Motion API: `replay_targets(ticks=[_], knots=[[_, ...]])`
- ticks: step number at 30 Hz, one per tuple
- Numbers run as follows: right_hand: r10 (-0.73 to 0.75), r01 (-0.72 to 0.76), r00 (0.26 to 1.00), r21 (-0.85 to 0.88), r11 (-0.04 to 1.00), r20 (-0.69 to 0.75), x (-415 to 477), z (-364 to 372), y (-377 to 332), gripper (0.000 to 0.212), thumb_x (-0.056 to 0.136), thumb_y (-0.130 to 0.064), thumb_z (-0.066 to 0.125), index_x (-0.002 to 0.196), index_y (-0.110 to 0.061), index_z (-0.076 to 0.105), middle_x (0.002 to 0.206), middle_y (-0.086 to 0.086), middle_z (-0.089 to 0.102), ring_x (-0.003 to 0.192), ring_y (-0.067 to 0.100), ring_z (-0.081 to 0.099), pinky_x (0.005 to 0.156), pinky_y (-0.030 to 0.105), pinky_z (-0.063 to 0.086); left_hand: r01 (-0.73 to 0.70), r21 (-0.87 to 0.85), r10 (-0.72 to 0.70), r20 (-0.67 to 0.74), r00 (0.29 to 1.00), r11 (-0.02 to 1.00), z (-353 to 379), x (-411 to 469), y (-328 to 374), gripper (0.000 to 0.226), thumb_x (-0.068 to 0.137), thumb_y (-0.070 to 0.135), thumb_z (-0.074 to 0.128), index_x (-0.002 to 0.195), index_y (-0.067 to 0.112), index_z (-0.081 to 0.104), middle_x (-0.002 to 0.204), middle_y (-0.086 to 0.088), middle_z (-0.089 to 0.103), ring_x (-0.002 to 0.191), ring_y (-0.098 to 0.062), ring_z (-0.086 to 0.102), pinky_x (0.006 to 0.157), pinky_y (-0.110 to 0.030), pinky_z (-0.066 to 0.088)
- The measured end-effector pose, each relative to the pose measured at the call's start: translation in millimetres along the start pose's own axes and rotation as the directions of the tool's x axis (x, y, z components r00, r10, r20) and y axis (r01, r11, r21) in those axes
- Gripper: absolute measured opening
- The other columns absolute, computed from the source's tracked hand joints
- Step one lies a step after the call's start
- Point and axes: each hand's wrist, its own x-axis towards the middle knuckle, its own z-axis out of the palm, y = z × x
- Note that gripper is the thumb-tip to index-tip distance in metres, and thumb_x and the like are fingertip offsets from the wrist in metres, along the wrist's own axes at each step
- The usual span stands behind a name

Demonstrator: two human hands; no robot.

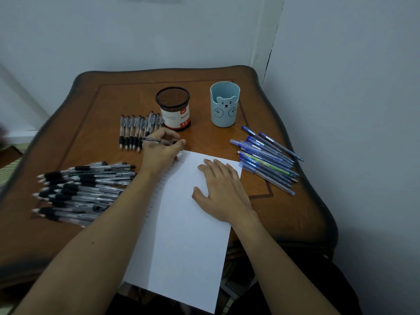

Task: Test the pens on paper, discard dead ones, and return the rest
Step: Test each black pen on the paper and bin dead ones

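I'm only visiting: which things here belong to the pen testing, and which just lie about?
In use: pen in left hand, paper under right hand, black pen pile, black pen row, blue pen pile, mesh cup, bear cup.
Just there: table; brown object, far left.

Your paper [188, 235]: white, faint grey marks. Table [91, 103]: brown, dark border. Mesh holder [173, 98]: black, red-and-white label. Cup [225, 110]: pale blue, bear face. Blue pens [268, 160] on your right; clear pens [84, 189], black grips, on your left.

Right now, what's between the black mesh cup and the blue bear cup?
Only bare tabletop between mesh cup and bear cup, in the head view.
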Motion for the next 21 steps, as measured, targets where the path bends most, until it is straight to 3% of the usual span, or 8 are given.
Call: replay_targets(ticks=[4,6,9,16,21], knots=[[-0.004,0.004,1.0,0.013,1.0,-0.005,-0.6,-0.2,0.0,0.061,0.098,-0.047,0.042,0.152,-0.02,0.034,0.163,0.0,0.025,0.152,0.016,0.014,0.123,0.038,0.002,0.018,0.007,-0.018,-0.028,0.999,1.0,-0.4,0.2,2.8,0.014,0.085,0.0,0.072,0.076,-0.006,0.063,0.069,-0.014,0.069,0.059,-0.028,0.07,0.047,-0.031,0.051],[-0.004,0.004,1.0,0.019,1.0,-0.012,-1.0,-0.3,-0.6,0.061,0.098,-0.046,0.043,0.152,-0.019,0.034,0.163,0.0,0.027,0.151,0.016,0.015,0.123,0.038,0.003,0.048,0.021,-0.046,-0.077,0.996,0.999,0.2,1.8,2.5,0.02,0.077,-0.007,0.064,0.066,-0.008,0.048,0.059,-0.016,0.056,0.048,-0.02,0.061,0.051,-0.036,0.049],[0.001,-0.001,1.0,0.017,1.0,-0.005,-0.5,-1.3,-0.6,0.06,0.098,-0.047,0.043,0.151,-0.02,0.035,0.162,0.0,0.027,0.151,0.016,0.015,0.123,0.038,0.003,0.033,0.06,-0.026,-0.106,0.994,0.998,-0.4,2.3,1.1,0.022,0.066,-0.002,0.059,0.061,-0.007,0.038,0.057,-0.024,0.044,0.054,-0.025,0.046,0.06,-0.044,0.05],[-0.001,0.001,1.0,0.023,1.0,0.002,-0.2,-1.1,-0.1,0.059,0.098,-0.047,0.043,0.151,-0.02,0.036,0.162,0.0,0.027,0.151,0.017,0.015,0.123,0.039,0.004,0.002,0.15,0.012,-0.092,0.996,0.989,0.5,-0.1,3.1,0.02,0.068,-0.012,0.052,0.061,-0.008,0.034,0.057,-0.011,0.034,0.059,-0.021,0.033,0.063,-0.035,0.032],[-0.002,0.002,1.0,0.02,1.0,0.004,-0.1,-1.4,0.8,0.06,0.098,-0.047,0.042,0.151,-0.02,0.036,0.163,0.001,0.027,0.152,0.017,0.015,0.123,0.04,0.005,-0.053,0.184,0.06,-0.032,0.998,0.981,-0.1,2.1,-0.7,0.031,0.066,-0.01,0.05,0.054,0.01,0.029,0.054,-0.008,0.029,0.056,-0.02,0.028,0.057,-0.035,0.027]])
